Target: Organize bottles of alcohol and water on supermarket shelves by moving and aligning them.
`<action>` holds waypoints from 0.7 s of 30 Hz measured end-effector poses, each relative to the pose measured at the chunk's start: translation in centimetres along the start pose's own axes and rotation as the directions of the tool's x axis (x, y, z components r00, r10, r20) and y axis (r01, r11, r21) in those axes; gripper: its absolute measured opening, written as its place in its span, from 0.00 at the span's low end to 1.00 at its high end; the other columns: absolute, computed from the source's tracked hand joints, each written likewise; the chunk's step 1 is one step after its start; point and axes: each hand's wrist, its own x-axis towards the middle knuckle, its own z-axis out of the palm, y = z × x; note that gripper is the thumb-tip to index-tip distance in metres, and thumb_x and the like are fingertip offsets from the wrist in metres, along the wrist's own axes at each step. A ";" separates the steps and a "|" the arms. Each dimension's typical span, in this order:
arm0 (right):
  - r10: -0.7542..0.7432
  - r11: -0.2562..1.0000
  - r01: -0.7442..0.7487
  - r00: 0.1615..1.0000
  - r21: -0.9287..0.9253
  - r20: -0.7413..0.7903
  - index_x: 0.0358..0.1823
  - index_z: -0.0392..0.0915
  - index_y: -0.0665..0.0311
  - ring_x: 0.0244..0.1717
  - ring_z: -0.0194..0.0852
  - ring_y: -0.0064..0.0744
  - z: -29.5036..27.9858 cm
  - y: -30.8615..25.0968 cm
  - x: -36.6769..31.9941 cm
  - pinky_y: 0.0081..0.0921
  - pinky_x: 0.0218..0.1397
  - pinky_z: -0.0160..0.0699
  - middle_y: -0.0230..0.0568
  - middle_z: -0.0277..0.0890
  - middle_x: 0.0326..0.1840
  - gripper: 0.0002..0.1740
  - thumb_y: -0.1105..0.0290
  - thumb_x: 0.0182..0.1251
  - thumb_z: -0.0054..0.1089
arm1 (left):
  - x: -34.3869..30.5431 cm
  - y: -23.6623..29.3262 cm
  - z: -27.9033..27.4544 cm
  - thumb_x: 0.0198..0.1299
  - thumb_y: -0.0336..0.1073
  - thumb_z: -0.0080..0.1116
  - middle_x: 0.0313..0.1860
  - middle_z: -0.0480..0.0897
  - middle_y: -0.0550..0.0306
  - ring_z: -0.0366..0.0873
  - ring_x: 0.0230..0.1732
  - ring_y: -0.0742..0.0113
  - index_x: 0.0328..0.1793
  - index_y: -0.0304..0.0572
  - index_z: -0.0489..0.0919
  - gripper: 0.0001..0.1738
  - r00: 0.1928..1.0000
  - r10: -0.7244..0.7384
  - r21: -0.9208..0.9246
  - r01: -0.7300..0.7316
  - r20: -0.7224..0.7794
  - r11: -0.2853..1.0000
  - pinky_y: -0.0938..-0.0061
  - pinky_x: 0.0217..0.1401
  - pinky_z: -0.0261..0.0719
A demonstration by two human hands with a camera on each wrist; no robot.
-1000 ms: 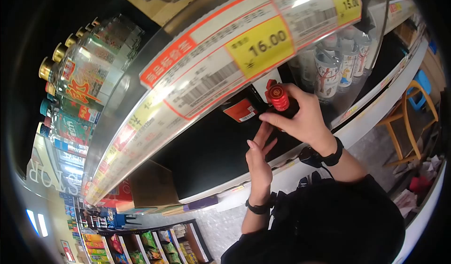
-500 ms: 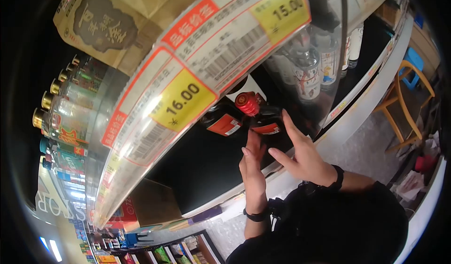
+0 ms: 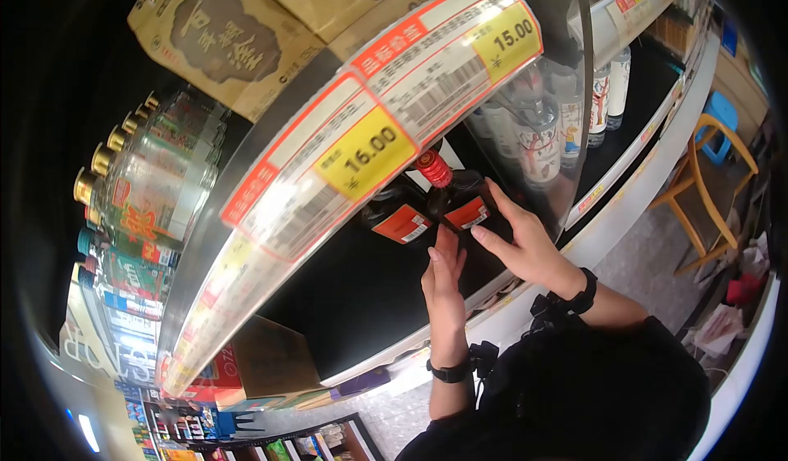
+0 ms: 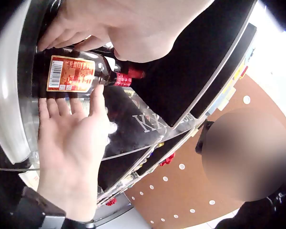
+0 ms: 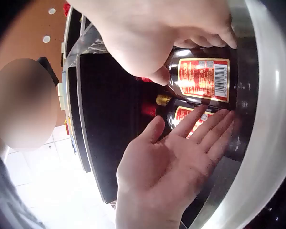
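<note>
A dark bottle (image 3: 464,204) with a red cap and orange label stands on the black shelf, beside a similar bottle (image 3: 400,221) to its left. My left hand (image 3: 446,293) is at the near left of the first bottle, fingers nearly straight. My right hand (image 3: 533,252) lies along its right side, fingers extended and thumb apart. In the left wrist view the bottle (image 4: 71,73) is between the two hands, the right hand's (image 4: 71,138) fingertips against its side. In the right wrist view the left hand (image 5: 167,164) has its palm showing, fingertips over the second bottle's label (image 5: 188,117).
A shelf edge with price tags (image 3: 369,149) curves over the hands. Clear bottles (image 3: 538,145) stand to the right, gold-capped bottles (image 3: 156,190) at the left. Cardboard boxes (image 3: 267,358) lie on the shelf's left part. A wooden chair (image 3: 710,186) is beyond.
My right hand has let go of the red-capped bottle's top and moved down to its side. The bottle now stands lower beside its neighbour, and my left hand stays close to it.
</note>
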 end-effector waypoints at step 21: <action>0.129 0.989 -0.140 0.972 -0.041 -0.196 0.54 0.83 0.68 0.50 0.88 0.33 -8.0 -3.9 -10.8 0.27 0.56 0.84 0.46 0.87 0.47 0.17 0.74 0.63 0.70 | -8.0 -2.5 6.1 0.69 0.37 0.58 0.46 0.83 0.47 0.81 0.50 0.61 0.53 0.27 0.78 0.16 0.923 0.264 -0.183 -0.218 0.279 0.959 0.65 0.61 0.75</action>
